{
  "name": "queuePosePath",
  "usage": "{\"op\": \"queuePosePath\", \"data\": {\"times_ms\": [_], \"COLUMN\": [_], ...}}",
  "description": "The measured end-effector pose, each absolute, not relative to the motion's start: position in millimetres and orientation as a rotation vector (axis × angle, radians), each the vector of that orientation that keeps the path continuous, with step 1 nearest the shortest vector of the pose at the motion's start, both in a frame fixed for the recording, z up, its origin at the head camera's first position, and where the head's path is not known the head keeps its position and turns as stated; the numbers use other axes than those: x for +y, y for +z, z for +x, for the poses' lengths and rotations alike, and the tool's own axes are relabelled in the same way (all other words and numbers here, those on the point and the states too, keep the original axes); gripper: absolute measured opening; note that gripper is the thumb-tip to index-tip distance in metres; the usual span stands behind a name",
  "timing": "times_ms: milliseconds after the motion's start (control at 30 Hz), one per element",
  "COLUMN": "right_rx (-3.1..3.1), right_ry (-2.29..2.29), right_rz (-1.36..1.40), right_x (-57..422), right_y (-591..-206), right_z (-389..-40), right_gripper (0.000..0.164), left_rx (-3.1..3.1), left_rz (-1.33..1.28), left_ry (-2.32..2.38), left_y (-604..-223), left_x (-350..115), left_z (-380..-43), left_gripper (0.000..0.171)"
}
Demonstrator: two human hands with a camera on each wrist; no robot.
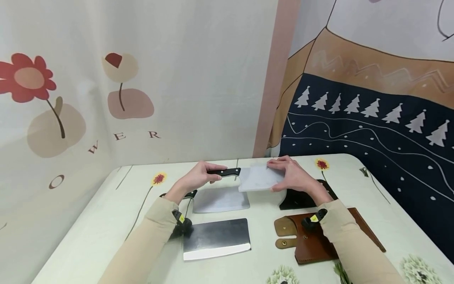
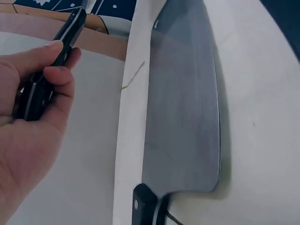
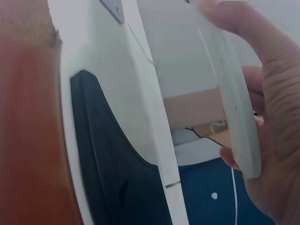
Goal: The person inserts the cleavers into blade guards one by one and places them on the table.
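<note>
Three cleavers: my left fingers (image 2: 61, 89) curl around one's handle (image 1: 232, 172), two (image 1: 221, 200) (image 1: 217, 238) lie below. My right fingers (image 1: 280, 163) pinch its white sheath (image 1: 260, 178), edge-on only in the right wrist view; two sheaths (image 1: 298, 199) (image 1: 312, 246) lie beneath.

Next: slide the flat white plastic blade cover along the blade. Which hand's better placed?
Right, probably: the right hand grips the flat white plastic blade cover, while the left hand holds the riveted black knife handle and could steady it.
</note>
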State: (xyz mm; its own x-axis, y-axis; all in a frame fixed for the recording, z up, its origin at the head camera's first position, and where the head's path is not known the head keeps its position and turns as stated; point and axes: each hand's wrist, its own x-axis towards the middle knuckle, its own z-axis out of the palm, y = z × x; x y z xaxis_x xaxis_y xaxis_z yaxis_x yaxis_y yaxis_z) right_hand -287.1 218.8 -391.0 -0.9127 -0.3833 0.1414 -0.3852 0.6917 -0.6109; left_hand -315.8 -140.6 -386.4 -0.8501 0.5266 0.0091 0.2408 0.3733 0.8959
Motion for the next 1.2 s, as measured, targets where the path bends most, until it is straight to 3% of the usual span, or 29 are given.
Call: {"op": "queuePosePath", "data": {"times_ms": [367, 1200], "right_rx": [-2.873, -2.998], "right_ry": [0.971, 0.802], "right_rz": [0.726, 0.735], "right_x": [216.3, 198.5], "right_y": [-386.4, -409.8], "right_z": [-295.8, -351.1], "right_gripper": [0.084, 0.084], "left_rx": [2.366, 2.479], "left_rz": [0.671, 0.263], "left_ry": [1.451, 1.584], "left_y": [-384.6, -411.3], "left_x": [-145.1, -157.1], "left_z": [-324.2, -355.8], "left_gripper": [0.046, 0.04]}}
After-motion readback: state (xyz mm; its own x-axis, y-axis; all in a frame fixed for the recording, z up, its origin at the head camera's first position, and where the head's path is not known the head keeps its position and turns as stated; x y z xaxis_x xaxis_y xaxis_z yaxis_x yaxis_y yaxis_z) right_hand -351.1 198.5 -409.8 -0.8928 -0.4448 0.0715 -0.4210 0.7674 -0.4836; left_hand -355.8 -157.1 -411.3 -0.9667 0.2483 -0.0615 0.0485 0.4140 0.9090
